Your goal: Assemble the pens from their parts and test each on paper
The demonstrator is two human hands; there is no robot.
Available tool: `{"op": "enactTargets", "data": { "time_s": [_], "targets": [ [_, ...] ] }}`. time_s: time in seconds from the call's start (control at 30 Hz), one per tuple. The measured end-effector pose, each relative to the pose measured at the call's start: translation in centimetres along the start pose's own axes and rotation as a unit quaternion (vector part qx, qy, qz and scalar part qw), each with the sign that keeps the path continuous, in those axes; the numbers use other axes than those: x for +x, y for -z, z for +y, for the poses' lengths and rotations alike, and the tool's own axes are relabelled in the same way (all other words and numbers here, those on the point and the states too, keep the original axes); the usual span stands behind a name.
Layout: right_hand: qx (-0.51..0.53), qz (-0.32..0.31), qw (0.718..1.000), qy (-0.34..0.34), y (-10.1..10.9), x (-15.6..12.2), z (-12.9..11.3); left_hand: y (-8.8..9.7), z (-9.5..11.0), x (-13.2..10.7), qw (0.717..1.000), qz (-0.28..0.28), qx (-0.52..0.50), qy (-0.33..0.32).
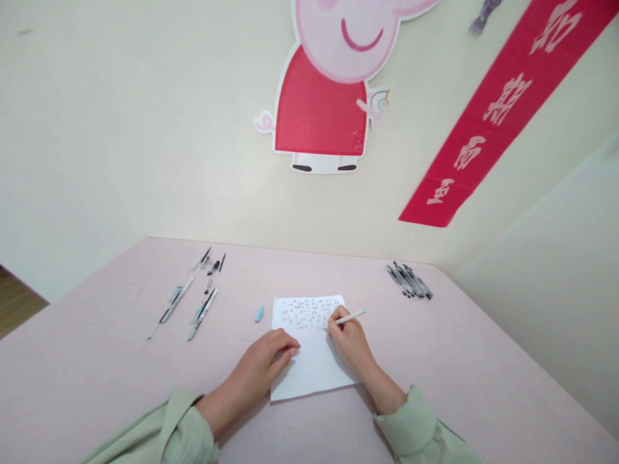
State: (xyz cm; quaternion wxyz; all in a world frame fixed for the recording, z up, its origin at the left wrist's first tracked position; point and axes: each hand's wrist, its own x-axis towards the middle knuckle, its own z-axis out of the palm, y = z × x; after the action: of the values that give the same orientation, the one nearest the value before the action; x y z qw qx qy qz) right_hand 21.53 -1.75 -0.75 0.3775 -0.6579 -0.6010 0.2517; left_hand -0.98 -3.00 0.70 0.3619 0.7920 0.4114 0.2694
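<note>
Both hands lay over one white sheet of paper (314, 377) on the desk (420, 380), taking 12 o'clock as toward the wall (145, 142). Right hand (350, 336), at the sheet's 2-to-3 o'clock side, pinched a pale pen (352, 316) between thumb and bent fingers. Left hand (271, 356), at the 8-to-9 o'clock side, held nothing that showed; its fingers lay loosely curved and close together, their tips on the paper.

From the left hand, the pen was at 2 o'clock. It slanted, its light-blue back end aimed between 2 and 3 o'clock and its writing end between 8 and 9, at the lower lines of dark handwriting (304, 310); whether the tip touched the paper could not be told. The sheet's side edges ran roughly from 12 to 6.

A blue cap (260, 314) lay just off the sheet at 10 o'clock. Farther out, between 9 and 10, two slim pens (202, 316) pointed along a 1-to-7 line, with small dark parts (215, 265) beyond them near 10. At 2 o'clock, well apart from the right hand, a bundle of dark pens (410, 280) ran from 11 to 5.
</note>
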Motion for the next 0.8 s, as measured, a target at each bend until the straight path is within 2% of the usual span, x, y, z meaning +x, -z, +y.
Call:
{"op": "enactTargets", "data": {
  "time_s": [0.43,0.63,0.8],
  "targets": [
    [-0.002,0.017,1.0,0.015,0.24,-0.02,-0.09,0.06,0.06,-0.04,1.0,0.001,-0.004,-0.001],
    [0.028,0.042,0.999,0.007,0.48,0.26,0.09,0.14,0.21,-0.08,1.0,0.005,-0.008,0.0],
    [0.021,0.031,0.999,0.013,0.52,0.17,-0.1,0.08,0.19,-0.17,1.0,0.002,-0.004,-0.002]
  ]
}}
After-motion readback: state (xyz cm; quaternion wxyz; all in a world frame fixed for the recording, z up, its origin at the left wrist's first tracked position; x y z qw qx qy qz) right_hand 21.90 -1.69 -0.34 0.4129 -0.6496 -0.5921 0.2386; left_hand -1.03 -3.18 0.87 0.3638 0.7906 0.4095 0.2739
